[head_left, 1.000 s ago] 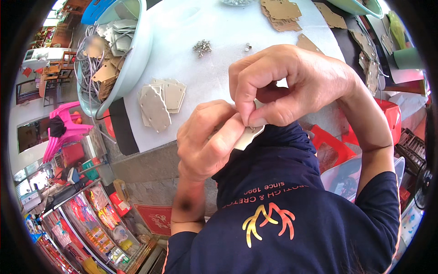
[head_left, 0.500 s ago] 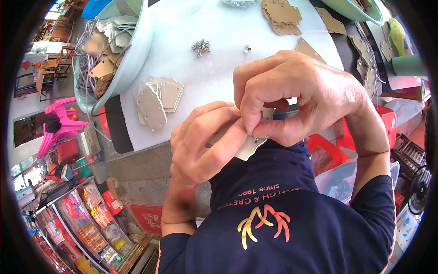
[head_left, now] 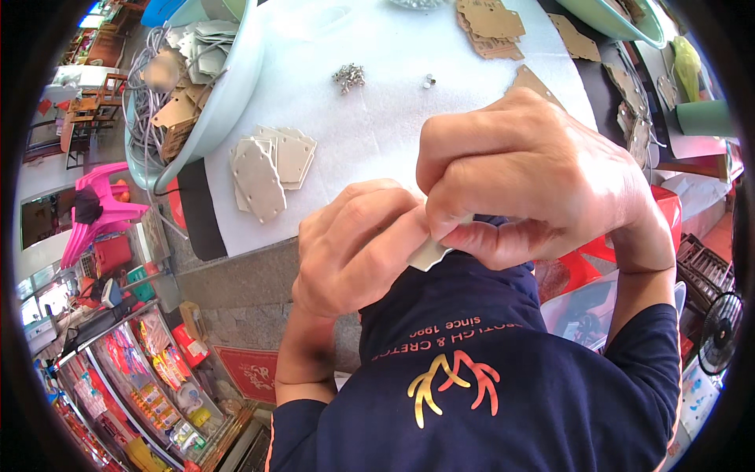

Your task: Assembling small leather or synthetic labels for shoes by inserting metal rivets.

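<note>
Head view: by the near edge of the white table [head_left: 377, 134], the left hand [head_left: 350, 250] gripped a pale plate [head_left: 429, 256], apparently steadying it for the right hand [head_left: 535, 177], whose fingers pinched closed, contents hidden.

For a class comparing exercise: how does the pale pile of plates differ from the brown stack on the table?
The pale pile is off-white; the brown stack is tan. The pale pile lies nearer the left hand; the brown stack lies farther off, at upper right. Both are overlapping flat plates with notched edges.
</note>
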Action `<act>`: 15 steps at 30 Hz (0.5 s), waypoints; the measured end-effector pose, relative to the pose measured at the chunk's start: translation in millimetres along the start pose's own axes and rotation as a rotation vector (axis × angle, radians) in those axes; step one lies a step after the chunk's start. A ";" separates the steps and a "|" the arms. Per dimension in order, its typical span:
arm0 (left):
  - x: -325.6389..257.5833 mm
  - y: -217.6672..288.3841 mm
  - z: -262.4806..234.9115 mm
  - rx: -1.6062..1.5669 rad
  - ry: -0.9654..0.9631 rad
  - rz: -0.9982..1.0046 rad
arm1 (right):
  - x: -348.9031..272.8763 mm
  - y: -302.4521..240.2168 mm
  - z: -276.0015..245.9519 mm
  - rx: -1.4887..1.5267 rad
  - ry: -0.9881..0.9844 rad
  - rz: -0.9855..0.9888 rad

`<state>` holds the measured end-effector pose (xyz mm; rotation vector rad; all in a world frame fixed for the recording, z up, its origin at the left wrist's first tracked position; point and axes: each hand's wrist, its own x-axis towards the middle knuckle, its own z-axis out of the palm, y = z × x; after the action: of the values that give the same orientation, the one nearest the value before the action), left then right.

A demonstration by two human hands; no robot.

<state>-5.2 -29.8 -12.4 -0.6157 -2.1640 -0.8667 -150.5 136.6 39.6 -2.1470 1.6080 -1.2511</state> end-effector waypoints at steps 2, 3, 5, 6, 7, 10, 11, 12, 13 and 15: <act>-4.6 2.9 -0.2 -0.022 -0.012 -0.050 | -0.8 0.7 4.1 -0.021 0.030 -0.013; -6.0 4.0 -0.2 -0.044 -0.023 -0.096 | -0.8 0.2 5.3 -0.046 0.060 -0.027; -5.0 1.0 2.1 -0.042 -0.002 -0.073 | -1.3 -3.0 4.1 -0.041 0.043 0.008; -4.1 0.3 2.7 -0.039 0.018 -0.050 | -1.7 -4.6 3.3 -0.036 0.028 0.042; -3.3 1.5 1.9 -0.037 0.018 -0.050 | -2.1 -5.5 3.8 -0.036 0.028 0.040; -2.6 3.4 0.2 -0.037 -0.004 -0.109 | -3.4 -5.3 4.5 0.067 0.083 0.108; -4.2 2.5 0.1 -0.039 -0.003 -0.127 | -3.7 -3.9 3.5 0.115 0.065 0.126; -5.5 1.8 -0.1 -0.041 -0.003 -0.144 | -4.0 -3.1 2.5 0.163 0.048 0.146; -6.1 1.1 -1.0 -0.042 -0.004 -0.143 | -3.4 -2.9 1.9 0.163 0.049 0.147; -7.1 -0.1 -2.9 -0.020 0.015 -0.160 | -1.1 -2.9 1.3 0.133 -0.004 0.173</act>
<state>0.5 -33.1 -16.3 -0.4481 -2.2164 -0.9751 -147.6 138.3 39.9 -1.8864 1.6205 -1.2611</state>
